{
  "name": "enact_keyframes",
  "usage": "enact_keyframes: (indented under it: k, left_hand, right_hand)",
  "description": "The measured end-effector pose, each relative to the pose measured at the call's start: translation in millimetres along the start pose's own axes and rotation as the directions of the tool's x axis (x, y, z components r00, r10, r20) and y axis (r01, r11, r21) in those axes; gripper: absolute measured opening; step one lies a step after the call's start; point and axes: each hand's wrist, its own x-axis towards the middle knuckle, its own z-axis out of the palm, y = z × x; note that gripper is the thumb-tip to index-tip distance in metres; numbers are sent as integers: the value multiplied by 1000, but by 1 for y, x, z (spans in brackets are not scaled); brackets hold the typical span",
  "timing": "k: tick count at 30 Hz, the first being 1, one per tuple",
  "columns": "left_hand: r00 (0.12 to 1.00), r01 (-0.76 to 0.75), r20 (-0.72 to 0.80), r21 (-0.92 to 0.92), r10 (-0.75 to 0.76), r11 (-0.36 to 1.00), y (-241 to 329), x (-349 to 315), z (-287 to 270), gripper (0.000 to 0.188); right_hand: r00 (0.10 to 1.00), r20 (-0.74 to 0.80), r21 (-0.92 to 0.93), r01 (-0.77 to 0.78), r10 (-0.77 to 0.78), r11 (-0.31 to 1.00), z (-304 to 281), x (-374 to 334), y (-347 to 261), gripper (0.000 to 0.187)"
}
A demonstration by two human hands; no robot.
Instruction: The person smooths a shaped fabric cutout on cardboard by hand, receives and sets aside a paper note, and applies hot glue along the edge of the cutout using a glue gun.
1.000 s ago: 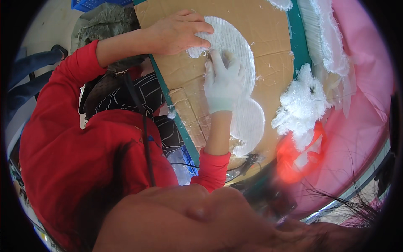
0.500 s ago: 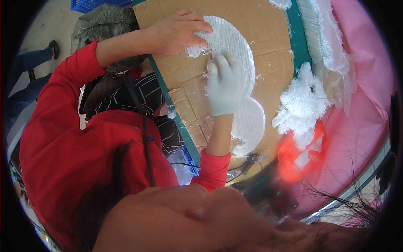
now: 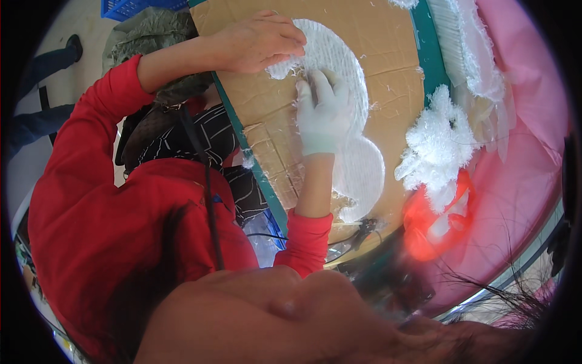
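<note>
A white plush fabric piece (image 3: 364,164), its flat striped backing up and its edges curved and fuzzy, lies on a brown cardboard sheet (image 3: 394,103). My bare left hand (image 3: 260,43) rests at its upper end, fingers bent together and fingertips closed on the edge. Just below, my right hand (image 3: 324,115) in a pale thin glove lies over the middle of the piece. Its thumb and fingers are curled at the inner curved edge, where small loose threads (image 3: 298,71) show. What lies under the fingertips is hidden.
A tuft of white plush (image 3: 436,145) lies right of the cardboard, beside an orange-red plastic bag (image 3: 433,227). Pink sheeting (image 3: 515,164) and more white plush (image 3: 467,54) run along the right. A blue basket (image 3: 136,7) stands at the top left; another person's legs (image 3: 39,127) show at far left.
My right hand has shifted slightly upward along the fabric's inner edge. My left fingers have drawn closer together at the upper end. The person's legs at far left have moved.
</note>
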Motion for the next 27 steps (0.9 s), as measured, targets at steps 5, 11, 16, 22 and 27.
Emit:
enact_keyframes:
  k: [5,11,16,22,27]
  left_hand:
    - [1000,23,3,-60,-23,998,4,7,4,22]
    - [999,22,24,-17,-21,1000,13,14,7,32]
    - [999,-13,32,18,13,1000,23,7,13,40]
    - [996,-87,-4,57,87,995,23,-8,18,47]
    - [997,-80,-12,92,82,993,29,-15,18,49]
  right_hand:
    - [1000,-24,-3,-12,12,1000,0,0,4,18]
    - [999,-38,30,5,-4,1000,-1,-2,2,18]
    - [998,-48,41,32,-30,999,-2,-4,4,20]
    - [997,-46,104,71,-67,992,-5,-4,11,21]
    - [991,-61,81,122,-117,989,-6,-5,10,21]
